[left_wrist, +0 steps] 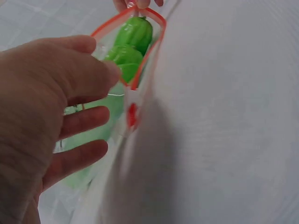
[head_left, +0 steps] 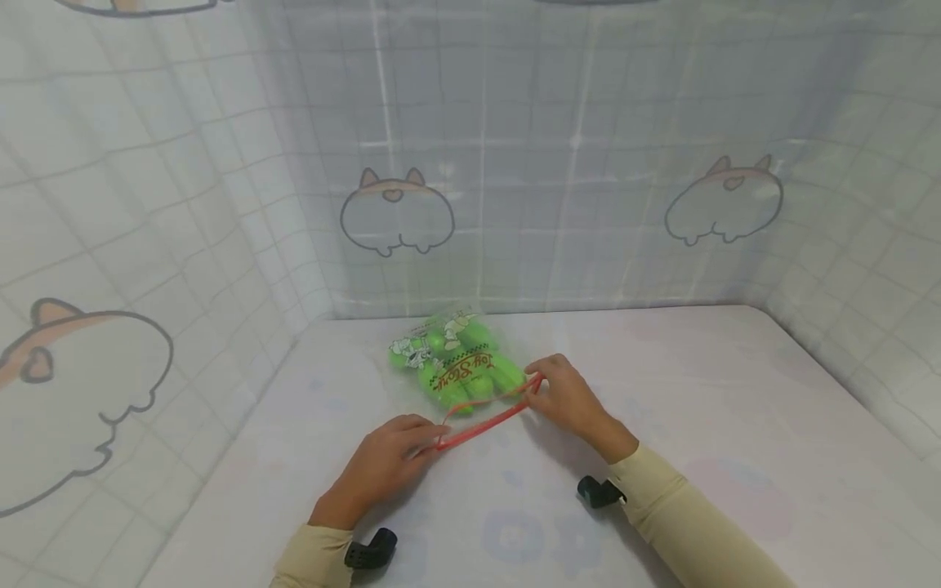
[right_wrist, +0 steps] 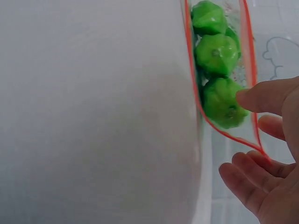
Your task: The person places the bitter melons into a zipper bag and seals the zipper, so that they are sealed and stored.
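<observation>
A clear zip bag point(head_left: 459, 359) with red lettering and cartoon print lies on the table, holding several green ribbed pieces point(right_wrist: 217, 53) that look like vegetables. Its red-edged mouth point(head_left: 481, 426) faces the person and gapes apart. My left hand point(head_left: 390, 457) holds the left end of the mouth, thumb and forefinger at the red rim; the other fingers spread along the outside in the left wrist view. At the opposite end, my right hand point(head_left: 566, 398) pinches the red rim, its thumb point(right_wrist: 252, 95) inside the mouth and the forefinger outside.
A pale table top point(head_left: 706, 408) spreads around the bag. Sheets with a grid and cartoon animal print form a back wall point(head_left: 515, 163), a left wall point(head_left: 184, 204) and a right wall point(head_left: 875, 245). Dark wrist cameras point(head_left: 372, 550) stick out below both sleeves.
</observation>
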### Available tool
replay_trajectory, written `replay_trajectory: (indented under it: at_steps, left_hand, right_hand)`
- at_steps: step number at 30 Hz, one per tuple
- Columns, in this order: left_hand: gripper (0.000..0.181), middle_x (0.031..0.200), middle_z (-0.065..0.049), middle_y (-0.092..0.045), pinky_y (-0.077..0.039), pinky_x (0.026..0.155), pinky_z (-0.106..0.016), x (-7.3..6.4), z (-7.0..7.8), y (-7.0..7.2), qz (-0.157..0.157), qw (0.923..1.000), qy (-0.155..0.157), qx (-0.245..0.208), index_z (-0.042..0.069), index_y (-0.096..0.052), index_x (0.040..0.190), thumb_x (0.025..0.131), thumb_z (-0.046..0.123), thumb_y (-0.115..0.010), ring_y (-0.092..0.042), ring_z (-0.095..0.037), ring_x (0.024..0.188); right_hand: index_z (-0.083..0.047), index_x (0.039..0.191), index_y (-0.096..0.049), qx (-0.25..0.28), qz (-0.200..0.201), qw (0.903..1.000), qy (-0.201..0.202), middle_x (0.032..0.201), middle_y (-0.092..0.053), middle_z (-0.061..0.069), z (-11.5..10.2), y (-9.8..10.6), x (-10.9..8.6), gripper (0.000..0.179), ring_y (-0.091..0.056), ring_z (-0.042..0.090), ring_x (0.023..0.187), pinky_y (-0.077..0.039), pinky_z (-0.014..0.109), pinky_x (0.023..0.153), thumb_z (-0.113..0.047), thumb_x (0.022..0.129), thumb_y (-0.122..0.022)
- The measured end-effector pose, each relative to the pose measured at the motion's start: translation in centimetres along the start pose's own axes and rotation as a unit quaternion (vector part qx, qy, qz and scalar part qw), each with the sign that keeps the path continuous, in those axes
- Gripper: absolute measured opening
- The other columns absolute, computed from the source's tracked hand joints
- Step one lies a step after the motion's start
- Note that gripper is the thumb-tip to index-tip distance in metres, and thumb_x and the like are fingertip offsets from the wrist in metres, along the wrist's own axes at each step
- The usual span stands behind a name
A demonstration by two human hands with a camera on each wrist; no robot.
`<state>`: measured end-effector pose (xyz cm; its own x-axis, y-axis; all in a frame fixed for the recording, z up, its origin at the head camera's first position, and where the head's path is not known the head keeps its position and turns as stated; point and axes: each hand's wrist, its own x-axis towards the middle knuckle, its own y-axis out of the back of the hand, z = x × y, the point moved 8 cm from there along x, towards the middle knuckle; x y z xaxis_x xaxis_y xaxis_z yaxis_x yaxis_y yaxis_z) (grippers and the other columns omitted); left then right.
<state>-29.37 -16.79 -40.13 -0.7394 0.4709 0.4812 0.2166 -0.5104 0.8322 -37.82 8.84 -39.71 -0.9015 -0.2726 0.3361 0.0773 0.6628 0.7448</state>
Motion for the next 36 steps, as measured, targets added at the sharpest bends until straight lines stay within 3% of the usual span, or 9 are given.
replay_trajectory:
  at_steps: [4,11,19,24,28,36]
  left_hand:
    - [0.033,0.105,0.01,-0.068,-0.054,0.082,-0.038,-0.1,-0.2,0.5,0.01,0.9999,0.003,0.002,0.024,-0.076,0.114,0.082,0.019,-0.083,-0.064,-0.01,0.098]
    - [0.014,0.096,0.014,-0.064,-0.054,0.081,-0.038,-0.6,-1.5,0.1,-0.023,0.9981,0.055,0.014,0.025,-0.076,0.094,0.082,0.023,-0.082,-0.06,-0.007,0.094]
    - [0.012,0.093,0.018,-0.059,-0.052,0.08,-0.037,-0.7,-2.0,-0.3,-0.053,0.9959,0.072,0.016,0.03,-0.071,0.083,0.079,0.028,-0.083,-0.057,-0.006,0.092]
    - [0.011,0.095,0.017,-0.058,-0.052,0.083,-0.037,-0.7,-2.3,-0.8,-0.092,0.9912,0.095,0.013,0.031,-0.072,0.084,0.08,0.032,-0.082,-0.054,-0.006,0.095]
    - [0.012,0.097,0.016,-0.058,-0.051,0.084,-0.04,-0.7,-2.3,-0.9,-0.1,0.9909,0.089,0.006,0.03,-0.072,0.085,0.08,0.031,-0.083,-0.055,-0.009,0.098]
    - [0.012,0.098,0.018,-0.056,-0.051,0.085,-0.039,-0.8,-2.5,-1.1,-0.101,0.9906,0.092,0.005,0.03,-0.073,0.085,0.08,0.028,-0.083,-0.053,-0.008,0.099]
  right_hand:
    - [-0.004,0.12,-0.068,-0.015,0.004,0.9997,0.018,0.126,-0.054,0.019,-0.6,0.5,-0.4,0.038,-0.059,0.029,0.107,-0.052,0.044,0.09,-0.013,0.084,-0.08]
    - [-0.004,0.119,-0.068,-0.048,0.02,0.998,0.035,0.13,-0.052,0.022,-1.8,1.5,-0.8,0.038,-0.056,0.033,0.115,-0.051,0.047,0.092,-0.012,0.084,-0.079]
    - [-0.004,0.11,-0.071,-0.051,0.069,0.9928,0.084,0.122,-0.059,0.013,-4.5,2.3,-1.3,0.031,-0.059,0.027,0.109,-0.053,0.041,0.085,-0.003,0.08,-0.078]
    - [-0.005,0.104,-0.071,0.021,0.05,0.9919,0.115,0.112,-0.063,0.009,-6.0,1.3,-1.3,0.024,-0.062,0.025,0.101,-0.054,0.042,0.081,0.0,0.081,-0.077]
    - [-0.003,0.101,-0.072,0.064,0.024,0.9883,0.136,0.105,-0.067,0.01,-7.2,0.1,-1.3,0.019,-0.064,0.024,0.098,-0.055,0.044,0.081,0.001,0.083,-0.075]
    - [-0.008,0.102,-0.072,0.039,0.013,0.9826,0.181,0.105,-0.069,0.006,-9.7,-1.9,-1.2,0.017,-0.062,0.017,0.098,-0.053,0.036,0.085,-0.005,0.086,-0.075]
